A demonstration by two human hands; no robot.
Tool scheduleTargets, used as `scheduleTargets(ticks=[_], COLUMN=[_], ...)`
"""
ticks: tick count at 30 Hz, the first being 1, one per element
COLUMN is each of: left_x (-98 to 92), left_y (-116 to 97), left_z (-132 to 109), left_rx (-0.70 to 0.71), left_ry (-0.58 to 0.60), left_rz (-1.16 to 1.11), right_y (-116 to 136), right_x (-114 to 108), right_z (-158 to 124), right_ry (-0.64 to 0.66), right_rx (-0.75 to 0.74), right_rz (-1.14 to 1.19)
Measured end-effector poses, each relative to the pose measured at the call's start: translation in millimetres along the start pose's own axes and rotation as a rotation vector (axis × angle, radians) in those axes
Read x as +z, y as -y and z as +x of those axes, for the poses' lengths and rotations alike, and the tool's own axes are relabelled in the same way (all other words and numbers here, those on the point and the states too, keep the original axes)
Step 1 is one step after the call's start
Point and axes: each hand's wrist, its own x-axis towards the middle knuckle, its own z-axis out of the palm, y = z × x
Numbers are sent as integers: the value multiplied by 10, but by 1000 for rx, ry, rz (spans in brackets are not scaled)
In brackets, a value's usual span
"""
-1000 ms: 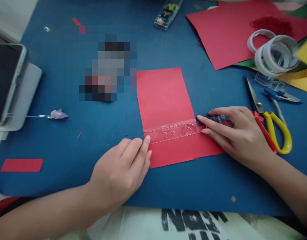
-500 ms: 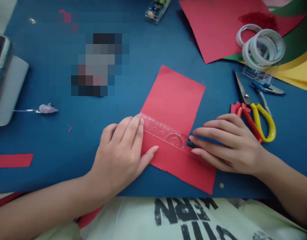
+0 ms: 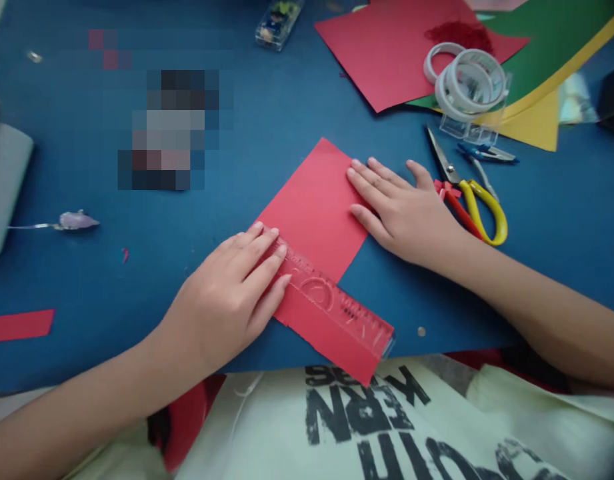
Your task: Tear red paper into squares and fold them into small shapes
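Observation:
A sheet of red paper [image 3: 311,200] lies slanted on the blue table. Across its lower part rests a clear plastic ruler [image 3: 331,300] with a half-circle cut-out, and a red strip shows below it. My left hand [image 3: 227,293] presses the ruler's left end down with flat fingers, the thumb along its lower edge. Spread out on the paper's upper right edge is my right hand [image 3: 401,207], holding nothing. Just beyond it lie scissors [image 3: 469,200] with red and yellow handles. Whether the paper is one piece under the ruler, I cannot tell.
Rolls of clear tape [image 3: 471,80] and a blue-handled tool [image 3: 489,154] are at the upper right, near red sheets [image 3: 371,53], green paper [image 3: 551,40] and yellow paper [image 3: 537,127]. A red strip [image 3: 21,325] lies far left. A blurred patch hides something upper left.
My right hand has left the ruler's right end and moved up onto the paper's upper right edge. The paper and ruler have turned clockwise. My left hand stays on the ruler.

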Motion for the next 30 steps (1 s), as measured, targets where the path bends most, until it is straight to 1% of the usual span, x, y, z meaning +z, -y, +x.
scheduleTargets(ticks=[2, 4, 6, 8, 10, 12, 14, 16, 18, 19, 22, 23, 24, 25, 26, 28, 30], left_x=[-17, -29, -32, -27, -19, -11, -6, -1, 5, 10, 36, 50, 67, 87, 107, 142, 158], left_y=[8, 27, 56, 90, 120, 141, 150, 134, 77, 31, -153, -215, -268, -308, -331, -319, -240], left_z=[-27, -60, -94, -122, -140, -148, -153, -159, -166, -167, -142, -120, -90, -54, -14, 72, 152], left_rx=[58, 119, 150, 151, 150, 153, 150, 138, 96, 59, -52, -74, -94, -114, -121, -59, 57], left_ry=[9, 21, 25, 22, 20, 17, 12, -3, -46, -81, -172, -183, -190, -185, -168, -106, -41], left_rz=[-20, -33, -63, -108, -138, -154, -159, -154, -116, -82, 70, 120, 168, 202, 219, 185, 112], right_y=[-34, -54, -77, -127, -211, -308, -379, -397, -364, -337, -254, -234, -217, -205, -194, -174, -143], right_x=[16, 8, -30, -91, -164, -234, -286, -314, -328, -336, -370, -382, -390, -392, -386, -350, -303], right_z=[114, 191, 230, 252, 283, 323, 349, 338, 302, 290, 364, 444, 551, 680, 821, 1098, 1288], right_ry=[-16, -90, -169, -183, -101, 31, 149, 247, 298, 292, 189, 141, 53, 8, -3, -22, -16], right_rx=[60, 139, 202, 268, 334, 363, 325, 250, 189, 177, 165, 156, 136, 107, 95, 81, 36], right_rz=[26, 78, 179, 330, 474, 529, 526, 542, 553, 537, 436, 392, 280, 201, 186, 163, 83])
